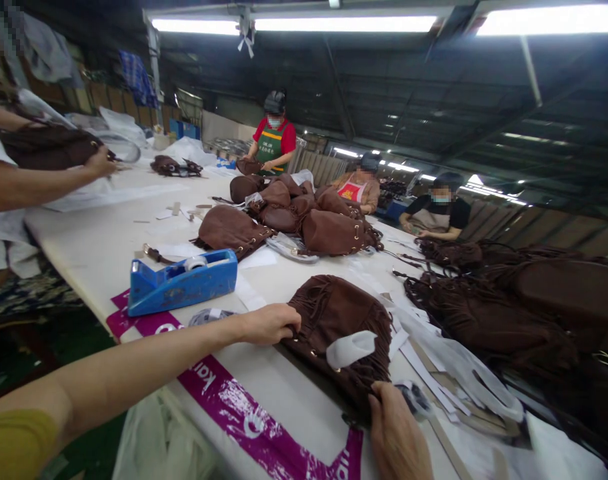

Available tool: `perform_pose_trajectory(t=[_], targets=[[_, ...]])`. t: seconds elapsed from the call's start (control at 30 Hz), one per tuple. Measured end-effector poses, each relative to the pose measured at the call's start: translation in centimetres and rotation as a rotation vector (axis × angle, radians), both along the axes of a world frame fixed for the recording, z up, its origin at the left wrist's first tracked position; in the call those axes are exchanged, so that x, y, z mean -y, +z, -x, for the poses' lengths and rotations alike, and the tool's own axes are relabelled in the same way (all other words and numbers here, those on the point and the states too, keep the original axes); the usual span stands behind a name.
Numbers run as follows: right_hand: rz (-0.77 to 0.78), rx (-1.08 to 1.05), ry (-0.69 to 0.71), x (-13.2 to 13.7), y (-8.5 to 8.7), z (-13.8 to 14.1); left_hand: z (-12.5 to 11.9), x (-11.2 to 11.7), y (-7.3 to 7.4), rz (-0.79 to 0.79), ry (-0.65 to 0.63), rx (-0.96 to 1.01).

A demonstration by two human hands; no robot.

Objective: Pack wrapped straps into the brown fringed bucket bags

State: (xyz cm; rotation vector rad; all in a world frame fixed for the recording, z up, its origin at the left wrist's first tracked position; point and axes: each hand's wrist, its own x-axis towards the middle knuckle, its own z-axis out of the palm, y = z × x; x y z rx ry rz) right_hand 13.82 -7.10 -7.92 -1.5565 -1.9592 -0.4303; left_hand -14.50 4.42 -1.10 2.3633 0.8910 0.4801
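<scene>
A dark brown fringed bag [334,307] with metal eyelets lies on the white table in front of me. My left hand [273,324] pinches its left corner, fingers curled over the edge. At the near right corner, my right hand [397,427] grips the bag's edge between thumb and fingers; part of that grip is hidden. White wrapping [351,349] sticks up from the bag's front, near the eyelets. Just left of the bag lies a clear plastic roll or bundle [211,316], its kind unclear.
A blue tape dispenser [184,281] stands at the left on purple printed tape [234,407] along the table edge. Several brown bags [334,232] are piled beyond. Dark fringed bags [529,313] and paper strips [429,373] fill the right. Several co-workers stand around the table.
</scene>
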Motion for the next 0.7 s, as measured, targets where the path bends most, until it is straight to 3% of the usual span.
perform_pose_trajectory(t=[0.1, 0.2, 0.4, 0.6, 0.7], targets=[[-0.069, 0.002, -0.11, 0.0, 0.0, 0.6, 0.5, -0.1, -0.2, 0.048, 0.051, 0.047], [-0.109, 0.022, -0.124, 0.0, -0.2, 0.7, 0.7, -0.3, -0.6, 0.083, 0.126, 0.083], [-0.107, -0.025, -0.074, 0.1, -0.6, 0.4, 0.1, 0.0, -1.3, 0.051, 0.291, 0.104], [0.013, -0.059, 0.025, 0.6, -0.8, -0.3, 0.2, 0.9, -0.3, -0.022, 0.212, 0.0], [0.057, -0.056, 0.108, 0.8, -0.6, -0.8, 0.3, 0.8, 0.1, -0.03, 0.274, -0.04]])
